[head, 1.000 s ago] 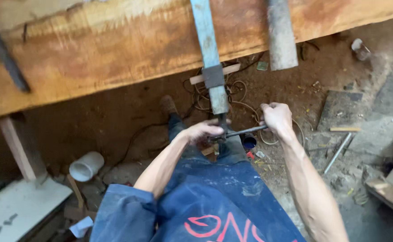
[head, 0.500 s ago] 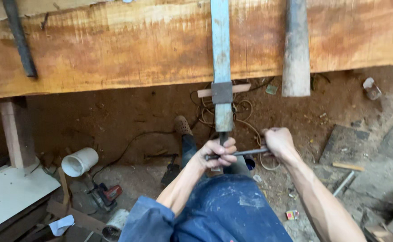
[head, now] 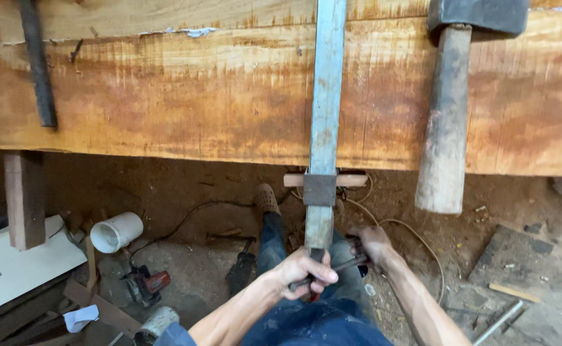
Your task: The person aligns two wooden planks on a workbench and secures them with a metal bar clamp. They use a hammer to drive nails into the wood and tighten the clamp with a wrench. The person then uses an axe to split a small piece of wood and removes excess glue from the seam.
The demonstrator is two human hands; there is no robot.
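Note:
A long blue bar clamp point(head: 324, 122) lies across a wide wooden slab point(head: 217, 96) and hangs down over its near edge. Its dark sliding jaw point(head: 320, 189) presses a small wooden block point(head: 352, 181) against the slab's edge. My left hand point(head: 305, 271) is closed on the near end of the clamp's thin metal turning rod point(head: 347, 263). My right hand point(head: 370, 243) grips the rod's other end, just right of the bar. Both hands sit below the slab, above my blue trousers point(head: 313, 320).
A sledgehammer point(head: 449, 115) with a wooden handle rests on the slab at the right. A dark metal bar point(head: 37, 64) lies on the slab at the left. On the dirt floor are a white pipe piece point(head: 116, 232), a red power tool point(head: 147, 284), cables and wood scraps.
The view has drawn closer to the slab and shifted. Both hands stay on the clamp's rod, which has turned a little, with the right hand now higher.

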